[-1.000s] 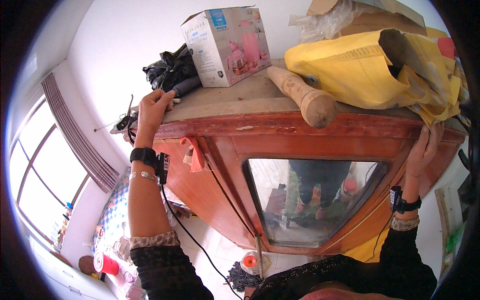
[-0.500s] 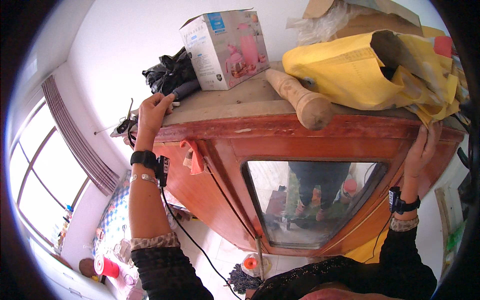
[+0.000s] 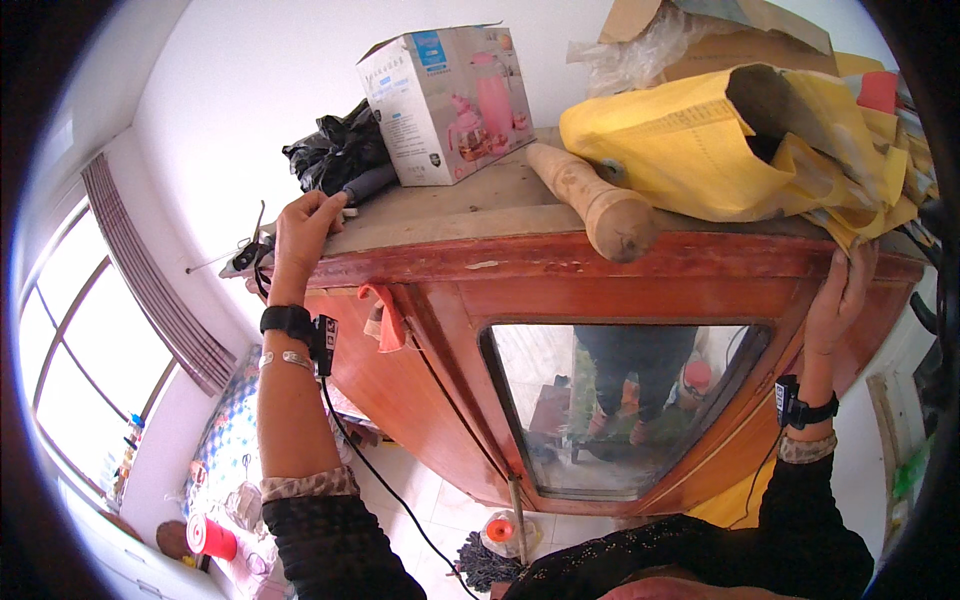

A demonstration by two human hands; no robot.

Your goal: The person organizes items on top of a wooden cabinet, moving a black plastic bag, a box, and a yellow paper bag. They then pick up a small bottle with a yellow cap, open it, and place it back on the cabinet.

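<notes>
My left hand is at the left front of the wooden cabinet's dusty top, its fingers closed in a pinch. What they hold is hidden; the end of a dark grey cylindrical thing and a small white bit show right beside the fingertips. A black plastic bag lies just behind. My right hand rests against the cabinet's front edge at the right, fingers stretched upward, holding nothing. Its fingertips touch or nearly touch the low corner of a yellow woven sack.
A cardboard box with pink jugs pictured stands on top. A turned wooden piece juts over the front edge. Brown cardboard lies behind the sack. A red cloth hangs on the front, left of the mirror.
The view has shifted very slightly. Both hands keep their places at the cabinet top, and nothing else has visibly moved.
</notes>
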